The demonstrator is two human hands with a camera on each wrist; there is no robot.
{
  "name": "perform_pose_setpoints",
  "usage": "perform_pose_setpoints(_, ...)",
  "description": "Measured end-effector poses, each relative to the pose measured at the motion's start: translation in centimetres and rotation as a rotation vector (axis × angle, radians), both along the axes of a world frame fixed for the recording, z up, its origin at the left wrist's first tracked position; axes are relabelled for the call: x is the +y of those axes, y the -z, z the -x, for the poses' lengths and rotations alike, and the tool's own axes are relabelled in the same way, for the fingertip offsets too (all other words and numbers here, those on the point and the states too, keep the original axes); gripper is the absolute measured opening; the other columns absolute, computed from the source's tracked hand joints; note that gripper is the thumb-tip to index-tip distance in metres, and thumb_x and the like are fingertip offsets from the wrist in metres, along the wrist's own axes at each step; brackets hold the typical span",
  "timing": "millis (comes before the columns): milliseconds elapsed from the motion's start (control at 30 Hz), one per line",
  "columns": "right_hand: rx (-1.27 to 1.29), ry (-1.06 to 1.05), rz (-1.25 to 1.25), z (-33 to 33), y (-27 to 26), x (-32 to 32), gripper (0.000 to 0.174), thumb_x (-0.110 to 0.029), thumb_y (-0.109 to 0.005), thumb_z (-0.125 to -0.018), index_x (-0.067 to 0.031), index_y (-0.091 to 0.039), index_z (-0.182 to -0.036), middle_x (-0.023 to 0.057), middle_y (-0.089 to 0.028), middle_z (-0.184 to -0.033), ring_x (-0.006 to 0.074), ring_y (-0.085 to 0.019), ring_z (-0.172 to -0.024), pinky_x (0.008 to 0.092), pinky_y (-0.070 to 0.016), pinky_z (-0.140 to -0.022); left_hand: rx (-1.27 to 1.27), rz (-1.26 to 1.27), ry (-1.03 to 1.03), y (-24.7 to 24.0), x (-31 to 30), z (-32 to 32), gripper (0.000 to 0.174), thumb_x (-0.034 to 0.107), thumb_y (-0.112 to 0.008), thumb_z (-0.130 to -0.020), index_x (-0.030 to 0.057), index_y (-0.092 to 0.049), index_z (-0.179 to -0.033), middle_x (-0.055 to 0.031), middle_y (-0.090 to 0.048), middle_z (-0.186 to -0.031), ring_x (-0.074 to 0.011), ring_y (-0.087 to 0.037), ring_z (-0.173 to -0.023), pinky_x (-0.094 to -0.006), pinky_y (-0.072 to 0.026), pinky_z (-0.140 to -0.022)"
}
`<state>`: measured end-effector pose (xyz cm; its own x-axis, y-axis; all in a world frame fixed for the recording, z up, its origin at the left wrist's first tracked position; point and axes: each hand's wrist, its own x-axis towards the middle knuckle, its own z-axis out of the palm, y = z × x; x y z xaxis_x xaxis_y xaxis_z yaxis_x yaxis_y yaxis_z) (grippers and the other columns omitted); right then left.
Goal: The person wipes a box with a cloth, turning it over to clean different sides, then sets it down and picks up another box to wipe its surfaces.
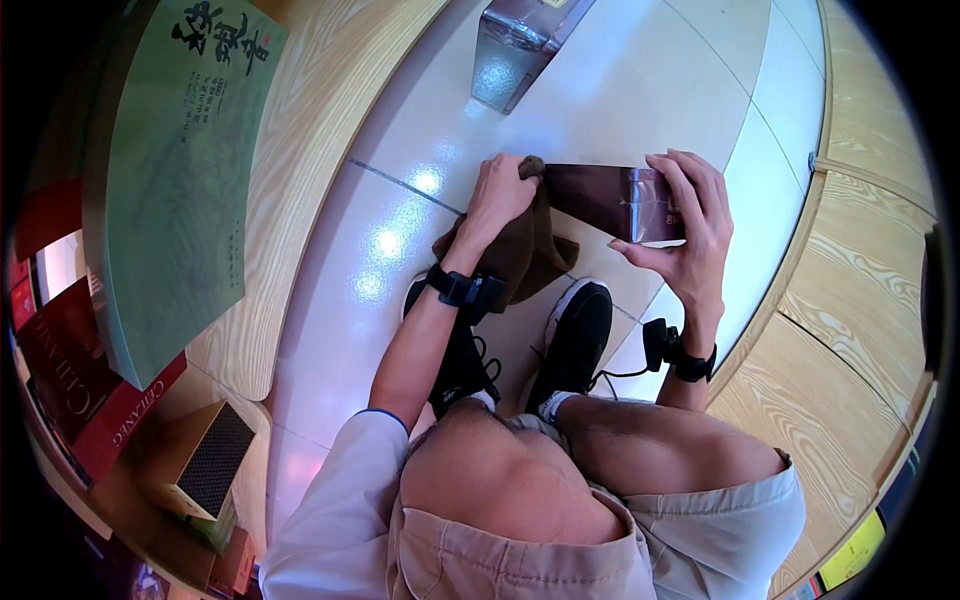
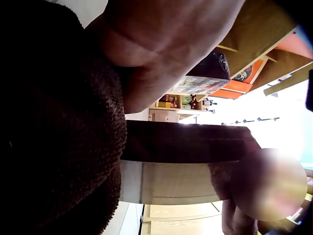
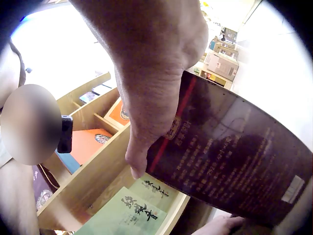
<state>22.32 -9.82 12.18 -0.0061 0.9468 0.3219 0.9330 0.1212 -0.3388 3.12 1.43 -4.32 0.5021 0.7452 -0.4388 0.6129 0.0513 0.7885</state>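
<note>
A dark maroon box [image 1: 600,200] is held up above the floor, its printed face showing in the right wrist view [image 3: 230,152]. My right hand [image 1: 700,220] grips its right end, thumb on the near side and fingers on the far side. At the box's left end, my left hand [image 1: 502,195] pinches a brown cloth [image 1: 530,250] that hangs down over the shoes. In the left wrist view the fuzzy cloth [image 2: 63,127] fills the left side, with the left hand [image 2: 161,44] above it and the box [image 2: 186,142] beyond.
Another shiny box [image 1: 520,50] stands on the tiled floor ahead. On the left, a wooden shelf [image 1: 320,120] holds a large green box [image 1: 190,190], red boxes and a box with a dark mesh face [image 1: 215,460]. Wooden cabinets [image 1: 850,300] line the right side.
</note>
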Motion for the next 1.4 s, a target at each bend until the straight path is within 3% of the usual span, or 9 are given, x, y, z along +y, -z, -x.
perform_pose_setpoints(200, 0.0, -0.005, -0.006, -0.1, -0.1, 0.0, 0.084, -0.055, -0.094, -0.062, -0.0097, -0.071, -0.13, 0.0143, -0.068, -0.125, 0.0375, -0.064, -0.118, 0.0518, -0.0557, -0.1, -0.035, -0.061, -0.03, 0.0, 0.2, -0.1, 0.03, 0.018, -0.073, -0.092, 0.0003, -0.075, -0.117, -0.0262, -0.074, -0.113, -0.0464, -0.07, -0.109, -0.047, -0.0565, -0.097)
perform_pose_setpoints(300, -0.005, -0.005, -0.008, -0.1, 0.0, 0.0, 0.084, -0.055, -0.094, -0.062, -0.0096, -0.071, -0.129, 0.0143, -0.068, -0.125, 0.0374, -0.064, -0.118, 0.0515, -0.056, -0.099, -0.074, -0.096, -0.063, 0.1, 0.2, -0.3, 0.029, 0.014, -0.072, -0.093, -0.0008, -0.074, -0.117, -0.027, -0.074, -0.114, -0.0468, -0.07, -0.109, -0.0467, -0.0567, -0.097)
perform_pose_setpoints(367, -0.007, -0.007, -0.009, -0.1, 0.0, 0.0, 0.084, -0.056, -0.094, -0.063, -0.0097, -0.071, -0.129, 0.0142, -0.068, -0.125, 0.0373, -0.064, -0.118, 0.0514, -0.0562, -0.099, -0.108, -0.28, -0.053, 0.1, 0.1, -0.4, 0.027, 0.01, -0.071, -0.093, -0.0022, -0.073, -0.117, -0.0277, -0.073, -0.113, -0.0476, -0.069, -0.108, -0.0468, -0.0571, -0.096)
perform_pose_setpoints(500, -0.008, 0.003, -0.007, -0.1, 0.0, 0.0, 0.084, -0.058, -0.093, -0.064, -0.0099, -0.072, -0.129, 0.0136, -0.068, -0.125, 0.0368, -0.064, -0.118, 0.0512, -0.0565, -0.098, -0.132, -0.28, -0.037, -0.3, 0.4, -0.5, 0.025, 0.007, -0.07, -0.093, -0.0035, -0.072, -0.116, -0.0279, -0.073, -0.113, -0.0481, -0.069, -0.107, -0.0474, -0.0571, -0.095)
perform_pose_setpoints(900, -0.009, 0.003, -0.009, -0.1, 0.0, 0.0, 0.083, -0.057, -0.093, -0.064, -0.0101, -0.072, -0.129, 0.0134, -0.068, -0.124, 0.0362, -0.064, -0.117, 0.0514, -0.0563, -0.098, -0.246, -0.188, -0.244, -0.5, 0.6, -0.3, 0.031, 0.02, -0.075, -0.094, -0.0049, -0.074, -0.112, -0.0253, -0.077, -0.107, -0.043, -0.073, -0.104, -0.0441, -0.0582, -0.091)
perform_pose_setpoints(1067, -0.003, 0.009, -0.005, -0.1, 0.0, 0.0, 0.084, -0.057, -0.093, -0.063, -0.0102, -0.072, -0.129, 0.0135, -0.068, -0.124, 0.0363, -0.064, -0.118, 0.0513, -0.0561, -0.099, -0.11, -0.183, -0.139, -0.8, 0.5, 1.1, 0.031, 0.02, -0.076, -0.094, -0.0034, -0.075, -0.114, -0.0239, -0.077, -0.107, -0.0404, -0.075, -0.104, -0.0433, -0.0578, -0.092)
perform_pose_setpoints(1167, -0.004, 0.008, -0.007, -0.1, 0.0, 0.0, 0.083, -0.057, -0.093, -0.064, -0.0101, -0.072, -0.129, 0.0138, -0.068, -0.125, 0.0366, -0.064, -0.118, 0.0511, -0.056, -0.099, -0.115, -0.011, -0.088, -2.7, 0.2, 1.7, 0.031, 0.019, -0.075, -0.095, -0.0019, -0.075, -0.118, -0.0228, -0.078, -0.11, -0.0399, -0.075, -0.106, -0.043, -0.0573, -0.095)
perform_pose_setpoints(1400, 0.003, 0.009, -0.006, 0.0, 0.0, 0.0, 0.082, -0.055, -0.093, -0.064, -0.0101, -0.071, -0.129, 0.0138, -0.068, -0.125, 0.037, -0.064, -0.118, 0.0515, -0.0558, -0.099, -0.186, 0.025, -0.033, -2.1, -0.6, 1.3, 0.034, 0.018, -0.073, -0.097, -0.0006, -0.072, -0.126, -0.0221, -0.076, -0.121, -0.0398, -0.072, -0.114, -0.0433, -0.0554, -0.102)
